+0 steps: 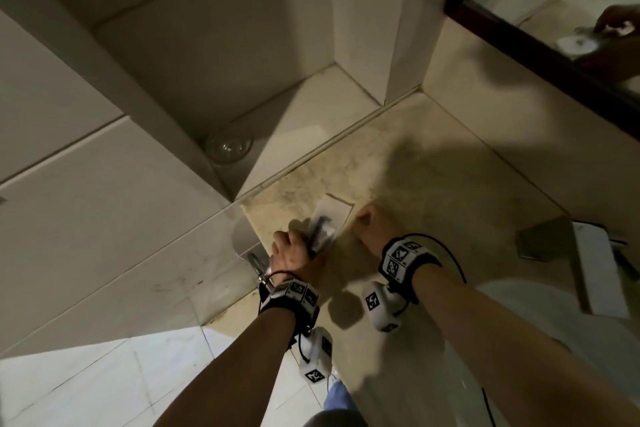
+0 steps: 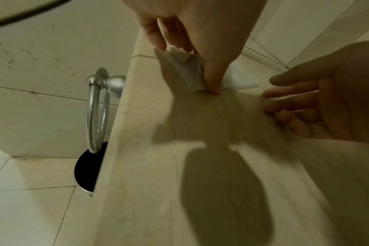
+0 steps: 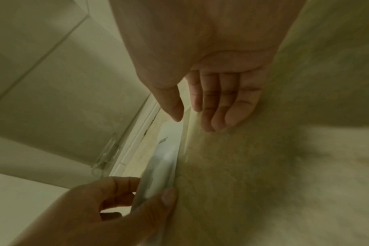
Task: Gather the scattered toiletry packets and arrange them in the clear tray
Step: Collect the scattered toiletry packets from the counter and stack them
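My left hand (image 1: 304,239) pinches a flat white toiletry packet (image 1: 323,227) with a dark item in it, near the left edge of the beige counter (image 1: 433,184). In the left wrist view the thumb and fingers of that hand (image 2: 197,65) hold the packet (image 2: 184,70) by its near end. The clear tray (image 1: 343,206) shows only as a faint outline under and beyond the packet. My right hand (image 1: 363,218) rests on the counter just right of the tray, fingers straight and holding nothing (image 3: 200,116).
An upturned clear glass (image 1: 228,146) stands on the lower ledge at the back left. A chrome towel ring (image 2: 97,109) hangs on the wall below the counter's left edge. A dark-framed mirror (image 1: 519,35) is at the upper right, a white object (image 1: 595,270) at the far right.
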